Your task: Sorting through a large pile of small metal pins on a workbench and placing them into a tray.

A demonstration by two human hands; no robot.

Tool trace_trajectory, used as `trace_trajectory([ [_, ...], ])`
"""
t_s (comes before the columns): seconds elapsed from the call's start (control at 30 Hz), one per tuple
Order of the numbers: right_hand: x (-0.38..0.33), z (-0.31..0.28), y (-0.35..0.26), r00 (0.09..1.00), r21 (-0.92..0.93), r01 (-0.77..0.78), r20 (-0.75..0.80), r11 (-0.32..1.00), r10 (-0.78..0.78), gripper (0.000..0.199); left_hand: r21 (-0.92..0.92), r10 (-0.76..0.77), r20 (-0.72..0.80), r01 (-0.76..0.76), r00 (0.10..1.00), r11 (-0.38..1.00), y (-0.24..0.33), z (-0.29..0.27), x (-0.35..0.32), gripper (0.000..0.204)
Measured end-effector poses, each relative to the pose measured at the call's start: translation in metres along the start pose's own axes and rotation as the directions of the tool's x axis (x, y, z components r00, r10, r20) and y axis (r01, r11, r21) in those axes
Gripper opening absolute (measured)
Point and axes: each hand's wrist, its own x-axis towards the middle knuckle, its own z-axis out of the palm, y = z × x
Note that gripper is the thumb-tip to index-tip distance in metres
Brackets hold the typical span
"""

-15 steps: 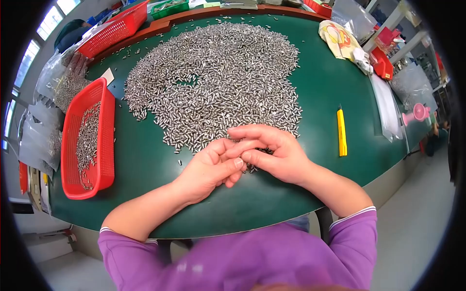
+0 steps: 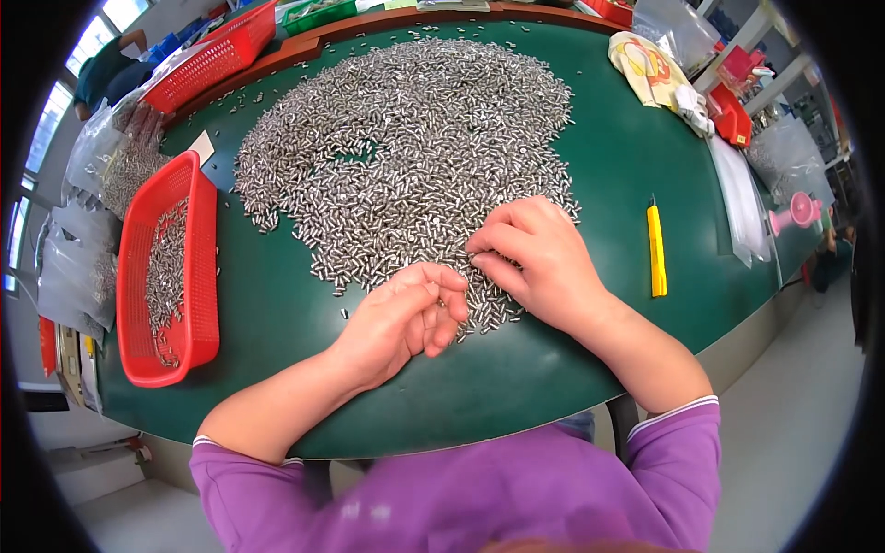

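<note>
Parted from the left hand (image 2: 396, 323), the right hand (image 2: 544, 263) has shifted up and outward over the near part of the pile of small metal pieces (image 2: 406, 157); half a second ago the two met at the fingertips. The left hand stays close to its earlier place, its palm partly showing and its fingers loosely curled; whether any piece lies inside cannot be told. To its right, the right hand bends over the pieces, thumb and forefinger near each other, with nothing clearly visible between the tips. The pile spreads ahead of both hands, and some pieces show between them. Picking through loose pieces seems to be the step in hand; another pick would call for a fine fingertip pinch.

Far left of the hands are a bright window (image 2: 46, 124), clear plastic bags (image 2: 78, 267) and a red basket (image 2: 203, 304) holding similar pieces. The green table (image 2: 608, 221) runs beneath and ahead of the hands. Right of the right hand come a patterned cloth (image 2: 645, 69) well ahead, a slim yellow tool (image 2: 656, 253) nearer, plastic sheets (image 2: 737, 203), a pink object (image 2: 797, 212) and grey floor (image 2: 784, 396).
</note>
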Motion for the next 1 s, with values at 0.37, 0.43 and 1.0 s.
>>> trace_trajectory([
  [0.37, -0.001, -0.004, -0.015, 0.981, 0.085, 0.181, -0.085, 0.980, -0.174, 0.028, 0.147, 0.007, -0.025, -0.003, 1.000, 0.989, -0.004, 0.002, -0.002, 0.014],
  [0.43, -0.003, -0.005, -0.008, 0.997, -0.020, 0.053, -0.050, 0.998, -0.054, 0.032, 0.109, -0.001, -0.027, 0.004, 1.000, 0.994, -0.002, 0.004, -0.001, 0.015],
  [1.0, 0.000, -0.002, -0.016, 0.985, 0.115, 0.162, -0.075, 0.980, -0.154, 0.016, 0.051, -0.024, -0.037, 0.026, 0.999, 0.998, 0.000, 0.007, -0.002, 0.018],
])
